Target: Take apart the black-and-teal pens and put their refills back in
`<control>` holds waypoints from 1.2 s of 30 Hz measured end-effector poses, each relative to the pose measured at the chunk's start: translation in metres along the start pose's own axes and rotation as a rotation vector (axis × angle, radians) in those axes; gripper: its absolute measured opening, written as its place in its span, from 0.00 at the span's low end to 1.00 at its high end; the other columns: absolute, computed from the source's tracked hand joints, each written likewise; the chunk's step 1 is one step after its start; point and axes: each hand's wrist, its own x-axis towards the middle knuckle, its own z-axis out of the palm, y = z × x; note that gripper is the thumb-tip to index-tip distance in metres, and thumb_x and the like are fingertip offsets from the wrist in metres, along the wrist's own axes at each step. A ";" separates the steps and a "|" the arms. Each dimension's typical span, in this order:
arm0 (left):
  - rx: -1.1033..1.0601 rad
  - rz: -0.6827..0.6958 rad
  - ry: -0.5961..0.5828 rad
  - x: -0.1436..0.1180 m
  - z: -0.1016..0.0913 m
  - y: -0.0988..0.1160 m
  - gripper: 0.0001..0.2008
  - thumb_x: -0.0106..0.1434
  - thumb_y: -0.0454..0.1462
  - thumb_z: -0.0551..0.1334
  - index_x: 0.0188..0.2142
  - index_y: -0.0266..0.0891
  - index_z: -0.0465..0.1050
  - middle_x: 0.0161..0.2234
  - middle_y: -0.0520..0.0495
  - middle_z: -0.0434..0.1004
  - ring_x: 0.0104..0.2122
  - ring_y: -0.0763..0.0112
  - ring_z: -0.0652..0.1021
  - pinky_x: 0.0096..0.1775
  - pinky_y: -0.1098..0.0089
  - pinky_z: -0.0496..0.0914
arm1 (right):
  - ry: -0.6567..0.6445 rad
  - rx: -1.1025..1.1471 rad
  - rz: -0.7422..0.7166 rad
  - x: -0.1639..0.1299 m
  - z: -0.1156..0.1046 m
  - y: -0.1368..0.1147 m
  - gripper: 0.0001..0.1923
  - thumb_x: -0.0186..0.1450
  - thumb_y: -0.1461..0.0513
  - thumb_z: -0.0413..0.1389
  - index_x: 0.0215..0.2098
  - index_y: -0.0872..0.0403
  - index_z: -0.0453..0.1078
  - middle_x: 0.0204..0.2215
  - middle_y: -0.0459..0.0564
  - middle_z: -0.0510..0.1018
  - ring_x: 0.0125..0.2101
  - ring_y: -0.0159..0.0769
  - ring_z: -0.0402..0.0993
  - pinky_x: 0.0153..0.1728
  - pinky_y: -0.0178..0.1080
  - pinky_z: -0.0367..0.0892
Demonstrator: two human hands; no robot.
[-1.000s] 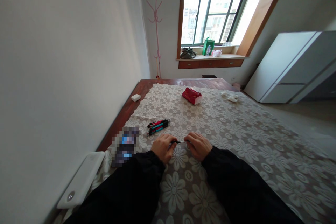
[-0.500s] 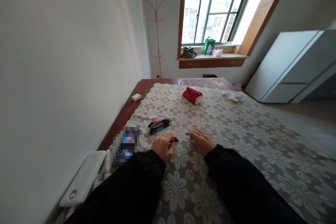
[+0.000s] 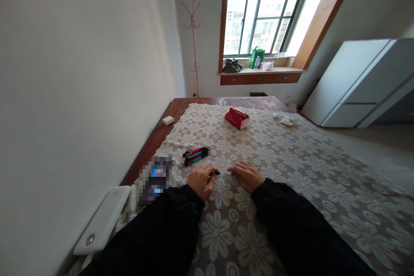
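Low over the flowered tablecloth (image 3: 216, 233), my left hand (image 3: 201, 181) is closed on a black pen part (image 3: 214, 174), whose dark end pokes out past the fingertips. A thin pale line, perhaps a pen refill, runs from that end toward my right hand (image 3: 247, 176). The right fingers are pinched together; what they hold is mostly hidden, though a small grey tip shows beyond the knuckles. Just past my left hand lies a bundle of pens (image 3: 196, 155) in black, red and teal.
A blurred dark flat item (image 3: 155, 180) lies left of the pens. Farther off are a red tissue pack (image 3: 237, 118), a crumpled white item (image 3: 283, 119) and a small white box (image 3: 168, 120). A white oblong device (image 3: 102, 220) sits by the wall.
My right hand's fingers have drawn in from a more stretched pose to a tighter pinch. My left hand stays where it was with the black pen part.
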 end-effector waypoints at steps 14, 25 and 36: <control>-0.114 0.095 0.030 -0.001 0.000 0.000 0.07 0.63 0.33 0.59 0.41 0.41 0.72 0.38 0.47 0.78 0.41 0.64 0.76 0.45 0.65 0.69 | 0.033 0.026 -0.024 0.006 -0.004 -0.027 0.11 0.73 0.62 0.46 0.36 0.53 0.69 0.30 0.49 0.77 0.33 0.37 0.69 0.37 0.40 0.58; -0.105 0.045 0.049 -0.001 0.004 -0.005 0.08 0.60 0.31 0.60 0.40 0.41 0.71 0.38 0.47 0.77 0.41 0.61 0.76 0.45 0.63 0.68 | -0.005 0.026 -0.038 0.004 -0.002 -0.023 0.14 0.72 0.65 0.46 0.46 0.50 0.72 0.35 0.50 0.78 0.36 0.39 0.70 0.37 0.41 0.58; -0.039 -0.030 0.098 0.000 0.001 -0.006 0.10 0.59 0.30 0.59 0.40 0.42 0.71 0.38 0.48 0.76 0.42 0.62 0.74 0.46 0.63 0.65 | 0.020 -0.016 0.068 0.005 -0.004 -0.022 0.10 0.68 0.68 0.48 0.38 0.52 0.71 0.34 0.49 0.77 0.36 0.38 0.71 0.38 0.40 0.60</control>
